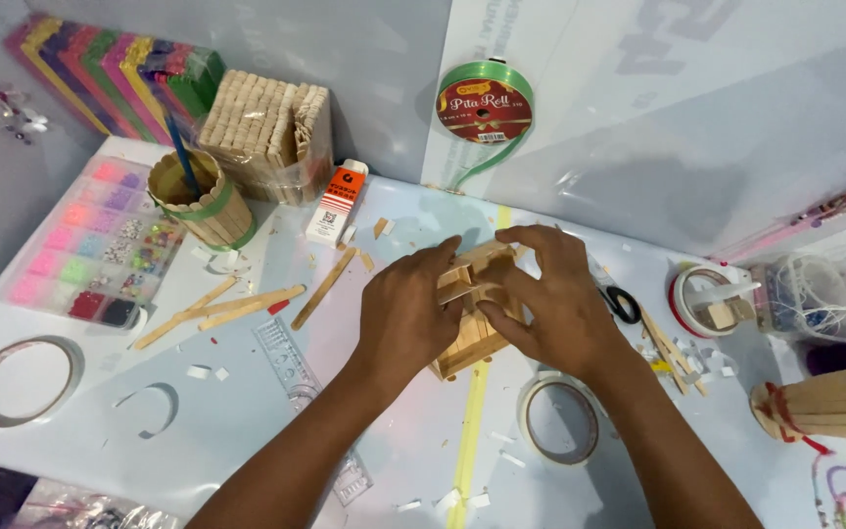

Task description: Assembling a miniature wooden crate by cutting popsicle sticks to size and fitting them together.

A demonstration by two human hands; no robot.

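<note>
Item under inspection: a small craft-stick box, resting on the white bench at centre frame. The left hand clasps its 9 o'clock side, fingers curled over the top edge. The right hand covers the 3 o'clock side, fingertips pressing loose sticks across the top. Both hands are closed on the piece.

Handling judgement: light, stiff, but fragile at the joints; thin flat sticks likely split or shift if pinched hard. Best held by the side walls, low and flat, not by the loose top pieces.

Surroundings: a glue bottle at 10 o'clock, loose craft sticks at 9 o'clock, scissors at 3 o'clock, a tape roll at 5 o'clock.
</note>
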